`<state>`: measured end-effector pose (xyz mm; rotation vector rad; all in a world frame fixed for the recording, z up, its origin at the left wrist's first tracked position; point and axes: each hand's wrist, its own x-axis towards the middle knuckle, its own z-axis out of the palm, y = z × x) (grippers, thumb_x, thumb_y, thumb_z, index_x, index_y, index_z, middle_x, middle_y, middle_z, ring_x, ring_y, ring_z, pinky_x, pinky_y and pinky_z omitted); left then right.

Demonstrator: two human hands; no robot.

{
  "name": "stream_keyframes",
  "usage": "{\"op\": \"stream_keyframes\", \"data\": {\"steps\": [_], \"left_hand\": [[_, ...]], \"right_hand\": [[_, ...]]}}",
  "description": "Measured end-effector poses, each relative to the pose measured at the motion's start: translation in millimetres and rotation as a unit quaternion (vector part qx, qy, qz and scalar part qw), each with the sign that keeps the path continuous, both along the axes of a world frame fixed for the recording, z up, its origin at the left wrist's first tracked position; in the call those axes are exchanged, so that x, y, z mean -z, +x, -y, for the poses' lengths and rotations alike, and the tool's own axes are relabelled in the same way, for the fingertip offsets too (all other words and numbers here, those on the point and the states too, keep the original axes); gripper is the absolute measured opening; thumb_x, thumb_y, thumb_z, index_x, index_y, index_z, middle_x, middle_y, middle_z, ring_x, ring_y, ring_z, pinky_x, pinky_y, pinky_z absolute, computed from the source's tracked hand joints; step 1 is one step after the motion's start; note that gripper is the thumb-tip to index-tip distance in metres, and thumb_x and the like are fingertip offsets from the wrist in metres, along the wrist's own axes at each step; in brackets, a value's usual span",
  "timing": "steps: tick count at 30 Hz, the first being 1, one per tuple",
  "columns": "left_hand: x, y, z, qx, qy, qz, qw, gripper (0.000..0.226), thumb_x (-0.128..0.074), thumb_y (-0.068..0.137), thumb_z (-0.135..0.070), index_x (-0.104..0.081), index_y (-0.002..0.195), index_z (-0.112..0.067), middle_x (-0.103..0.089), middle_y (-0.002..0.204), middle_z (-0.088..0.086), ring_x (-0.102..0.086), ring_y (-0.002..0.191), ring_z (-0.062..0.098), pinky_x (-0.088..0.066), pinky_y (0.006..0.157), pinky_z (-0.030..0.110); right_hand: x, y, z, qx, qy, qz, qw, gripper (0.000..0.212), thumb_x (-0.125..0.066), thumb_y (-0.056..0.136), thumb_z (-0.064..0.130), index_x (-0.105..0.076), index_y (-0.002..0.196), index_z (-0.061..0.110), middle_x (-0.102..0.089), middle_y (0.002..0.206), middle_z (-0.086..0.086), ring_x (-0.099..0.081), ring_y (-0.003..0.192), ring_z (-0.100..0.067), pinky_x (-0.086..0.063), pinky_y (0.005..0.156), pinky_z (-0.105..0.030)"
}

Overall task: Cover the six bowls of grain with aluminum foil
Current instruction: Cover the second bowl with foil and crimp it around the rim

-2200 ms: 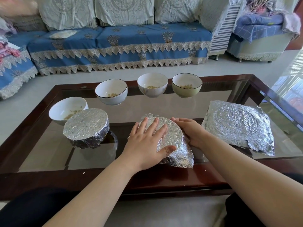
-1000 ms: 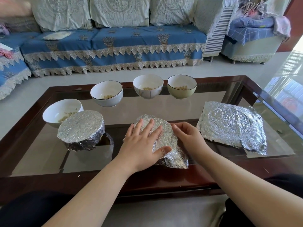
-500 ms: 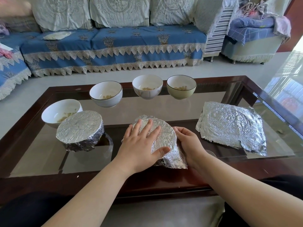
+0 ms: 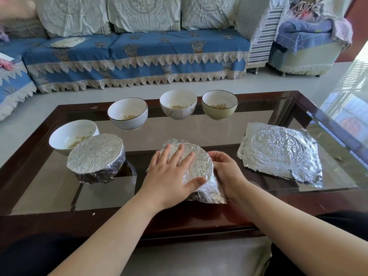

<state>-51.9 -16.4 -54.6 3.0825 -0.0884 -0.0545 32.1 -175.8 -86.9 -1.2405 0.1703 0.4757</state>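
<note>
- Left hand (image 4: 169, 176): fingers (image 4: 175, 156) spread flat, pressing foil (image 4: 199, 162) onto near-centre bowl.
- Right hand (image 4: 227, 172): fingers curled round foil at that bowl's right rim.
- Judged: foil thin, tears easily; crimp at rim.
- Wrapped bowl (image 4: 97, 156) left of it; spare sheets (image 4: 278, 152) right.

A single wide-angle view looks from the person's head, forward and steeply down over the near edge of a glass-topped coffee table (image 4: 199, 128). It sits close: both forearms enter from the bottom of the frame and fill the foreground. It faces across the table's far edge toward a blue-covered sofa (image 4: 139, 56) along the top. Straight lines bow toward the frame's borders.
</note>
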Motion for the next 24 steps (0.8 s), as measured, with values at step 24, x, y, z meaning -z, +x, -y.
{"op": "stream_keyframes", "data": {"steps": [24], "left_hand": [[-5,-2,15,-0.104,-0.013,-0.024,0.994,0.102,0.01,0.068,-0.086,0.004,0.157,-0.035,0.013,0.166,0.003,0.018,0.15,0.032,0.006,0.121,0.054]], "right_hand": [[-12,-12,5,-0.057,-0.279,0.257,0.923,0.018,-0.061,0.093,0.04,-0.06,0.095,0.022,-0.068,0.08,0.011,-0.063,0.073,-0.002,-0.049,0.072,-0.022]]}}
